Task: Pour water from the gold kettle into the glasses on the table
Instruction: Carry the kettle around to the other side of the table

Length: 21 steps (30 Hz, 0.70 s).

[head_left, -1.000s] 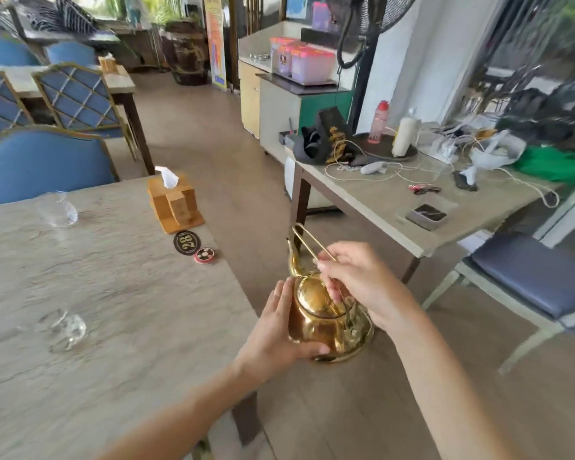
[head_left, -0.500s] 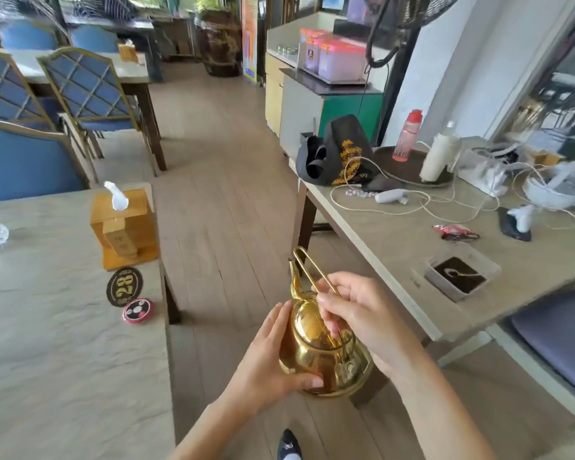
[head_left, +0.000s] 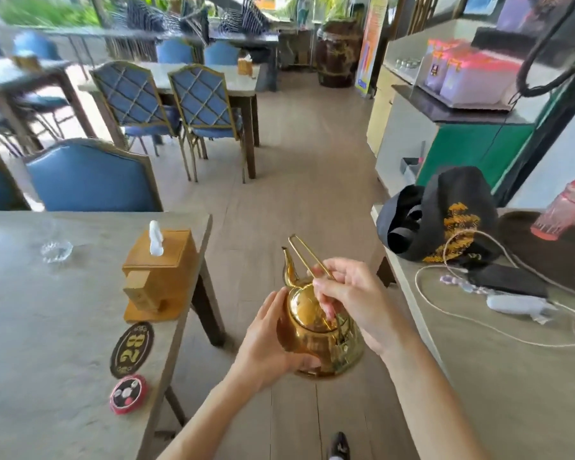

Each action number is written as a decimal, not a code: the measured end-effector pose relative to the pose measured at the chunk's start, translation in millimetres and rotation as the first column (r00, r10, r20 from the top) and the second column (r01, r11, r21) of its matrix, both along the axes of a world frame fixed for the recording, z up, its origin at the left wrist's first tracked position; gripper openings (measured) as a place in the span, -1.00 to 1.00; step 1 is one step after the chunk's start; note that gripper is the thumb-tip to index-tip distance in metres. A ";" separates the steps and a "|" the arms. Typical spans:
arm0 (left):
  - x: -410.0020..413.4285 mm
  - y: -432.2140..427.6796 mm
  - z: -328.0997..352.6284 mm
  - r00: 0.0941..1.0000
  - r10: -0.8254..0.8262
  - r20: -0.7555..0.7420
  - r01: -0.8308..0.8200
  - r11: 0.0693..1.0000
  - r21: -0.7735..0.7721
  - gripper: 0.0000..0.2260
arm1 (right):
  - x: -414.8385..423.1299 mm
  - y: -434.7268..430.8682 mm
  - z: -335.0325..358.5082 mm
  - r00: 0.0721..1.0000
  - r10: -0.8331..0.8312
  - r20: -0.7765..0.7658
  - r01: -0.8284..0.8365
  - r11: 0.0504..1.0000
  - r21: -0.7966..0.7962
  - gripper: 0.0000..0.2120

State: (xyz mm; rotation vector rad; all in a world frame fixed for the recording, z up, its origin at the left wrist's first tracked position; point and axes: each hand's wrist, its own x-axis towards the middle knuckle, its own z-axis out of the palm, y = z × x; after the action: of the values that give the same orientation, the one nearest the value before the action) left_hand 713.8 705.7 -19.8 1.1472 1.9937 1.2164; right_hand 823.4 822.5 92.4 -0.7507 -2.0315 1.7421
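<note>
Between two tables, over the wooden floor, the kettle (head_left: 319, 330) is held upright: left hand (head_left: 269, 340) cupped round its body, right hand (head_left: 352, 302) pinching the handle. Carrying is judged underway; next, the glass (head_left: 56, 250) must be reached and the spout tipped

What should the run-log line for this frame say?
phase: carrying, no pour | gold kettle: upright over floor | left hand: cups body | right hand: pinches handle | glass: on table

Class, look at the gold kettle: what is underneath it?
The gold kettle is held in mid-air above bare wooden floor, between two tables. The left hand cups its side and base, hiding part of the underside.
</note>
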 end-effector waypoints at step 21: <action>-284.5 212.0 14.4 0.831 0.556 0.005 -0.555 0.829 0.064 0.07 | -375.9 256.2 23.2 0.821 0.568 -0.057 -0.570 0.822 -0.022 -0.89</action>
State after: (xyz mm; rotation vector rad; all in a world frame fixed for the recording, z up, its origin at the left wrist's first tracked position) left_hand 429.3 917.7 -5.3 0.5992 2.4084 1.5572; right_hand 447.5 1078.7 115.6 -0.0879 -2.3532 2.0792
